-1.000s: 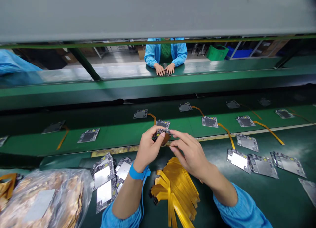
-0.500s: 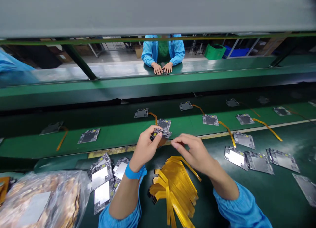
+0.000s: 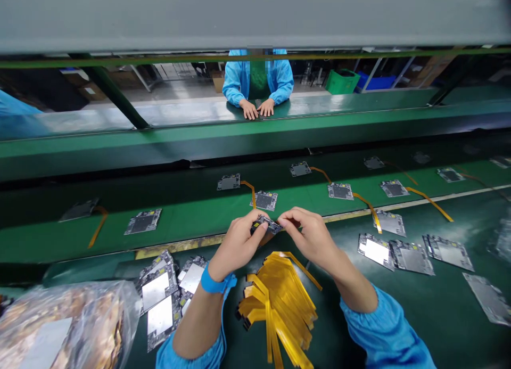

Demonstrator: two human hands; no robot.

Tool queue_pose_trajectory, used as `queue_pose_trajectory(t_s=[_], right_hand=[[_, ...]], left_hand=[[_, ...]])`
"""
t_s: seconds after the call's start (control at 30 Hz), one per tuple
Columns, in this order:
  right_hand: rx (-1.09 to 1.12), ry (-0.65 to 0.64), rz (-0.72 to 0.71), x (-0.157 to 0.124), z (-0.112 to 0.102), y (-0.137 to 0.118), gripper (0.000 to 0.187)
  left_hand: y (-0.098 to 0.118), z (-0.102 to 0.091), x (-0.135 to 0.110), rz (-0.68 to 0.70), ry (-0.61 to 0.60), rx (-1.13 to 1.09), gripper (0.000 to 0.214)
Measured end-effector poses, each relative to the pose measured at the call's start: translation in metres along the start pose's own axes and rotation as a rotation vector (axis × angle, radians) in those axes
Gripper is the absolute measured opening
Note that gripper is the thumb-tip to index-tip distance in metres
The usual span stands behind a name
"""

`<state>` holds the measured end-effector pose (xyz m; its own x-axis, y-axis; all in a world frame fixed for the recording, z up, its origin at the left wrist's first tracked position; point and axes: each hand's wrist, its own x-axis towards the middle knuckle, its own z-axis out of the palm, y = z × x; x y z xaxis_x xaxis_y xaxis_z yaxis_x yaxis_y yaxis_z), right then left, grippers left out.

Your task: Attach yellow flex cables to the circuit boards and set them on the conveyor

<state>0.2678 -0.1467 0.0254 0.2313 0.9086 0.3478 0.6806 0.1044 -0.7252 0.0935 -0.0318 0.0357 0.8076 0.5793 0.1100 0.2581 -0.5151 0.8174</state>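
My left hand [image 3: 238, 245] is closed around a small grey circuit board [image 3: 266, 224], held up above the green bench. My right hand [image 3: 309, 235] pinches the board's right edge, its fingertips pressed together beside my left thumb. An orange-brown strip hangs under the board, mostly hidden by my fingers. Directly below my hands lies a pile of yellow flex ribbons [image 3: 279, 300]. A blue band circles my left wrist.
Several grey boards [image 3: 159, 294] are stacked at lower left next to a clear bag [image 3: 64, 326]. More boards [image 3: 411, 254] lie to the right. The green conveyor [image 3: 191, 212] carries boards with orange ribbons. Across it, a person in blue [image 3: 257, 81] rests both hands on the far bench.
My right hand drew back toward the ribbon pile, then returned to the board's right edge. The board now sits a little lower. The view has tilted up slightly.
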Motion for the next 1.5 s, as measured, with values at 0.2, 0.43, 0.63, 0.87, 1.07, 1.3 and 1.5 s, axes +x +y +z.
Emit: queue_pose_trajectory(t_s=[0.2, 0.43, 0.63, 0.87, 1.07, 1.3, 1.5], right_hand=[[-0.016, -0.013, -0.001, -0.0001, -0.0011, 0.0001, 0.015], [-0.012, -0.02, -0.002, -0.0014, -0.0012, -0.0012, 0.016], [-0.031, -0.024, -0.024, -0.0014, -0.0015, -0.0004, 0.019], [-0.052, -0.097, -0.031, 0.0007, -0.0072, -0.0024, 0.018], [-0.051, -0.142, -0.023, 0.0018, -0.0097, -0.0019, 0.019], [-0.063, -0.139, -0.012, 0.0006, -0.0075, -0.0036, 0.016], [-0.053, -0.135, -0.01, -0.0023, -0.0069, -0.0075, 0.017]], left_hand=[[0.0004, 0.0001, 0.0001, 0.003, 0.007, -0.024, 0.018], [0.0007, 0.0, 0.0005, 0.003, -0.014, -0.041, 0.018], [-0.0002, -0.0001, 0.0005, 0.008, 0.0, -0.029, 0.018], [0.002, 0.0011, 0.0013, 0.018, -0.022, -0.022, 0.017], [0.0015, 0.0026, 0.001, 0.005, -0.038, -0.001, 0.017], [-0.0008, 0.0069, 0.0027, -0.029, 0.0, -0.007, 0.005], [-0.001, 0.0072, 0.0027, -0.069, 0.033, -0.044, 0.006]])
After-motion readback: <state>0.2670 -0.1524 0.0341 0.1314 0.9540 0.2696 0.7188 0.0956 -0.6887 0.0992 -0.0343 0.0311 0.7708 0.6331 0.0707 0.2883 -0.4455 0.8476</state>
